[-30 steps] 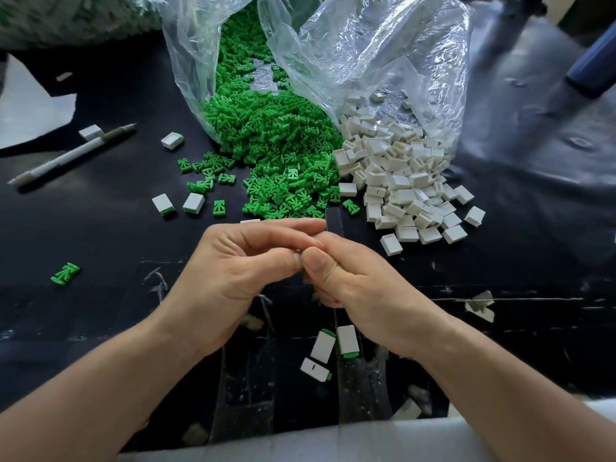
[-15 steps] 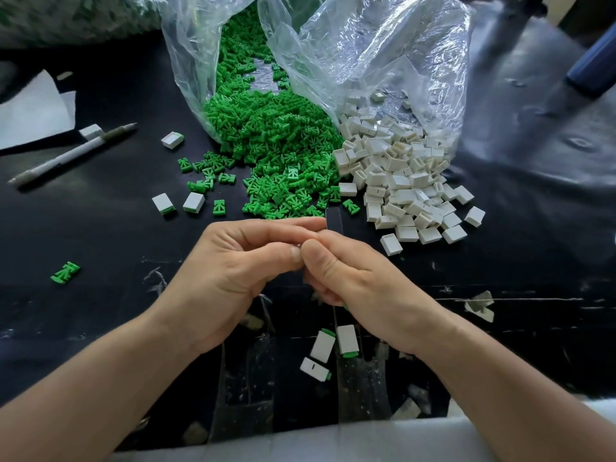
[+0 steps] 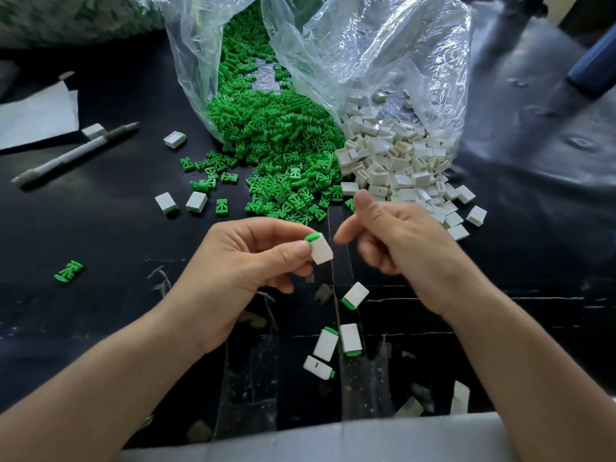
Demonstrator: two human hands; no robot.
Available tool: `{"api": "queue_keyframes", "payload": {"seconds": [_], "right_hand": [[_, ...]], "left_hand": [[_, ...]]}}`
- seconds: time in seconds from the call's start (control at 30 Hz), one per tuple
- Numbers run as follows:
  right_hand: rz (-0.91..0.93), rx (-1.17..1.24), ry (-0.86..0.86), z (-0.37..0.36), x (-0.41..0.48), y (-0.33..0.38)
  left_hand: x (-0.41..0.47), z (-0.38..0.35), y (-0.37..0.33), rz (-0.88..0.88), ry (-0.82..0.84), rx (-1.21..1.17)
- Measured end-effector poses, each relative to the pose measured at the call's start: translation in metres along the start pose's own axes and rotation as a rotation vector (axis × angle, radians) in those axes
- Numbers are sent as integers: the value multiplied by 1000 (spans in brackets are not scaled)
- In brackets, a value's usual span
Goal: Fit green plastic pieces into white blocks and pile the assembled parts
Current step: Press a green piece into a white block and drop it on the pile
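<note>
My left hand (image 3: 240,261) pinches a white block (image 3: 322,251) between thumb and fingers; a green piece shows at the block's top end. My right hand (image 3: 400,241) hovers just right of it, blurred, with thumb and forefinger loosely spread and nothing in it. A heap of green pieces (image 3: 276,148) spills from a clear bag beyond the hands, and a heap of white blocks (image 3: 400,161) lies beside it on the right. Several assembled parts (image 3: 349,338) lie on the black table below the hands, one of them (image 3: 355,295) closer to my right wrist.
Two clear plastic bags (image 3: 383,55) stand open at the back. A pen (image 3: 76,153) and white paper (image 3: 36,118) lie at the left. Two more assembled parts (image 3: 196,201) and a lone green piece (image 3: 69,271) lie at the left. A grey ledge (image 3: 333,438) runs along the near edge.
My hands were pressed together and have come apart. The block with its green piece now shows in my left hand, and my right hand has drawn away to the right.
</note>
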State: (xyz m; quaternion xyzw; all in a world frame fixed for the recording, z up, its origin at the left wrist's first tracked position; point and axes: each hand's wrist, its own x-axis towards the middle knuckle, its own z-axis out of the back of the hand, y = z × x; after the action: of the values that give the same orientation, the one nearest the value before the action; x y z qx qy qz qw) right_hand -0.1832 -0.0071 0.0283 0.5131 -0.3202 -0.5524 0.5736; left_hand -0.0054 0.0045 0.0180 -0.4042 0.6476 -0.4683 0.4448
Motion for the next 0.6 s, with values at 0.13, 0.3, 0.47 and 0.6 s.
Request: {"api": "queue_keyframes", "payload": {"seconds": [0.13,0.3,0.47,0.6], "right_hand": [[-10,-65,-207,19,5,-3],[-15,-398,-329,37,5,-11],[-74,-637,-233,37,3,-14],[-88,-778,-175,33,5,-16]], "left_hand": [[-3,-2,-1,-12,40,103],[-7,-6,-1,53,179,260],[-8,-6,-2,64,229,301],[-5,-5,0,52,201,275]]}}
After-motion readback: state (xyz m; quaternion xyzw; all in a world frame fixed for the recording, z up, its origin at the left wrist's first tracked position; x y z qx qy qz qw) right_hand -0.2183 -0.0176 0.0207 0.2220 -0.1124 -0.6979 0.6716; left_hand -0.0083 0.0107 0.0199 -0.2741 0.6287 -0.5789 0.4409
